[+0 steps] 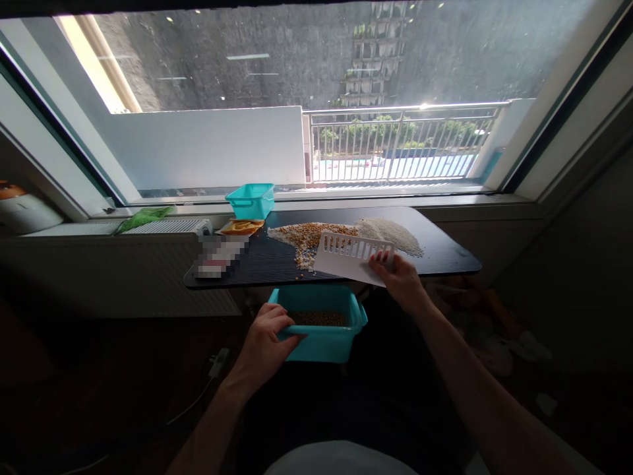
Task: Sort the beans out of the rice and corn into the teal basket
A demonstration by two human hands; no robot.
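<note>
Left hand (267, 332) grips teal bin (324, 346), right hand (399, 280) pinches slotted sheet (341, 264); a flat item (221, 256) is pixelated, unreadable.

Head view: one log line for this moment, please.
left hand: grips lower bin | right hand: holds slotted card | table: orange kernels, white grains

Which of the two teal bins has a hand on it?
The nearer teal bin, below the front edge of the table: the left hand grips its rim. The farther teal bin, up by the window, has neither hand on it.
</note>
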